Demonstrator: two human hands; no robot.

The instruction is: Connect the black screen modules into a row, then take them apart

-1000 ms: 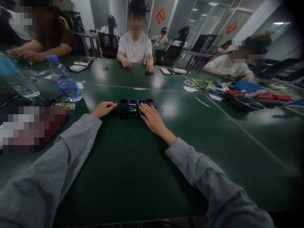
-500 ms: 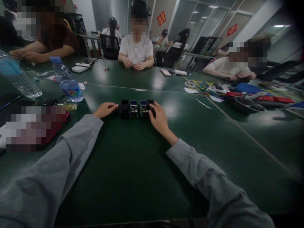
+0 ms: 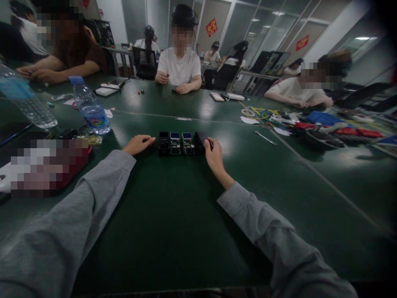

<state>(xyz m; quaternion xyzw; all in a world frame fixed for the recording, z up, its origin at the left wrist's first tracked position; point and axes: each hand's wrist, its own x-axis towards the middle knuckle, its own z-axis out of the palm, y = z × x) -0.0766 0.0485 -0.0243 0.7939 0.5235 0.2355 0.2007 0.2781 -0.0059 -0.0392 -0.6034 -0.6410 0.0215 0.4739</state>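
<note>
Watching remotely, I see my left hand (image 3: 138,145) half-open, empty beside the left case (image 3: 163,143), my right hand (image 3: 214,153) pinching the right case (image 3: 199,143), seemingly steadying it, two boards (image 3: 175,143) between on the surface (image 3: 155,215).

In the middle of the frame, two small electronic modules (image 3: 175,142) with square dark-blue screens stand between two black box-shaped cases (image 3: 163,145) on a dark green table (image 3: 173,215). The bare right hand (image 3: 215,154) holds the right case (image 3: 199,145) at its edge, while the bare left hand (image 3: 138,144) is just beside the left case. At the upper left is a clear plastic bottle (image 3: 89,106) with blue cap.
</note>
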